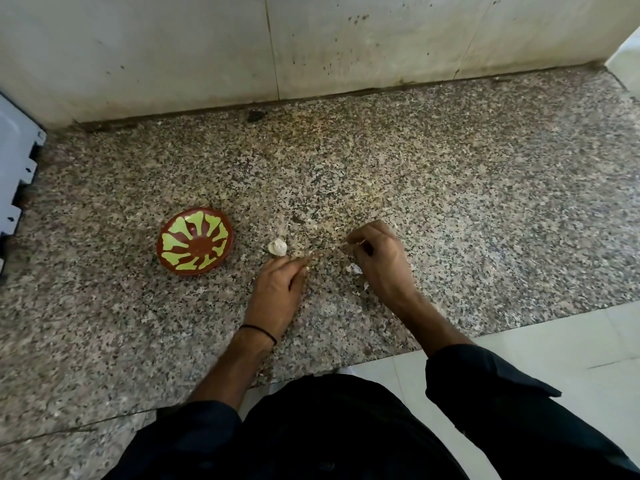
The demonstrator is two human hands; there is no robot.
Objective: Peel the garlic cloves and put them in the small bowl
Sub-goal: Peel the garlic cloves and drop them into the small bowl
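Bowl: the small round reddish-brown bowl with yellow-green petal shapes (195, 240) sits on the speckled brown-grey granite counter (450, 185), left of both hands and apart from them
Garlic: a whitish lump of garlic in papery skin (278, 247) lies on the granite between the bowl and the right hand, just beside the left hand's knuckles; whether they touch is hard to make out
Left hand: the left hand (277, 292) is low over the counter, back up, fingers curled in toward the right; the inside of the curl is hidden, so I cannot tell whether it holds anything
Right hand: the right hand (377, 261) has its fingers bent and closed with the thumb on a tiny pale sliver (361, 242) – clove or skin, too small to tell
Skins: torn white scraps of garlic skin (354, 268) lie at the right hand's near edge, partly covered by it
Wrist: a thin black thread band (259, 332) circles the left wrist
Clothing: dark sleeves (485, 382) cover both forearms and run out of view at the bottom
Wall: a stained off-white stone wall (346, 46) rises behind the counter
Left edge: a pale blue-white notched panel (14, 174) is cut off by the frame – what it belongs to cannot be told
Floor: pale floor tiles (554, 341) show past the counter's edge at lower right
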